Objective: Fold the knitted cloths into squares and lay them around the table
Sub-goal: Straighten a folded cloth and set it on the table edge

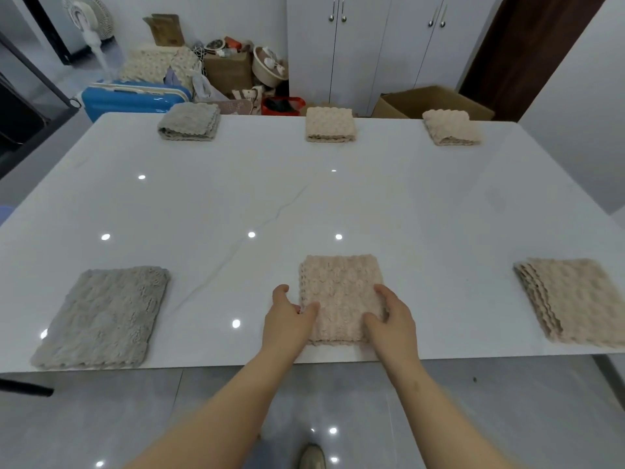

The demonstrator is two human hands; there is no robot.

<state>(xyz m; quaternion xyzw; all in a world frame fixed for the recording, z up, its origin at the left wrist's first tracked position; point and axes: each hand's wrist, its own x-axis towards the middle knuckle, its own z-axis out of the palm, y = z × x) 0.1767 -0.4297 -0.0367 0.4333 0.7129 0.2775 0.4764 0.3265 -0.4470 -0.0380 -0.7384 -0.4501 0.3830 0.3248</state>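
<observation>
A folded beige knitted cloth [338, 292] lies at the middle of the near edge of the white table [304, 198]. My left hand [287, 319] rests against its left side, fingers apart, thumb on the cloth. My right hand [394, 316] lies on its right part, fingers curled on the knit. A grey folded cloth [101, 319] sits at the near left and a beige one [575, 299] at the near right. Along the far edge lie a grey cloth [189, 122], a beige cloth [330, 125] and another beige cloth [451, 127].
Behind the table stand a blue suitcase [135, 98], a white fan [89, 25], cardboard boxes [433, 103], a red basket [282, 105] and white cabinets [372, 45]. My shoe [313, 456] shows on the grey floor below the near edge.
</observation>
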